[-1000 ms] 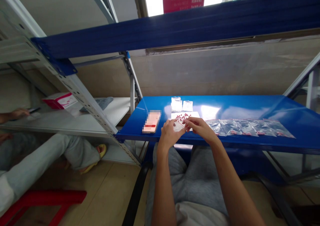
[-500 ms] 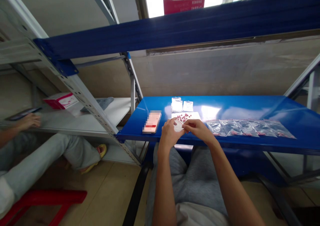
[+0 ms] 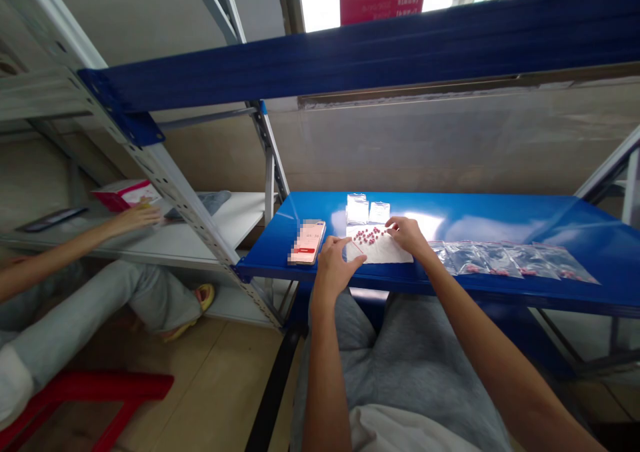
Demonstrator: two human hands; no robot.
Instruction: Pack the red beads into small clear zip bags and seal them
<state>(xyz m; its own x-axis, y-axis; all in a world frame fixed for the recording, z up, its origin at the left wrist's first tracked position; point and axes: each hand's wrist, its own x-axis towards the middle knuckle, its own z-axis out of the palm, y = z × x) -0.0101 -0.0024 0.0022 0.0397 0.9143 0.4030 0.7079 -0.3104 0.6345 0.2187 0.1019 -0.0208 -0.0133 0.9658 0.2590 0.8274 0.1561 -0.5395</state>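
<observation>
I sit at a blue shelf (image 3: 500, 222). A white sheet (image 3: 393, 253) lies on it with a pile of small red beads (image 3: 369, 236). My left hand (image 3: 334, 264) hovers at the sheet's left edge, fingers curled on a small clear bag (image 3: 353, 250). My right hand (image 3: 409, 234) rests on the sheet's far right, fingertips pinched together at the edge of the bead pile; whatever they hold is too small to see. Two empty clear bags (image 3: 358, 207) lie just behind the sheet. A row of several filled bags (image 3: 505, 260) stretches to the right.
A phone (image 3: 307, 241) lies left of the sheet. A blue beam (image 3: 350, 59) crosses overhead. To the left, another person's arm (image 3: 75, 245) reaches toward a pink box (image 3: 125, 195) on a white shelf; their legs and a red stool (image 3: 95, 392) are on the floor.
My hands were together over the sheet's front edge on the small bag. My right hand has let go and moved out to the beads. The other person's hand moved right to the pink box.
</observation>
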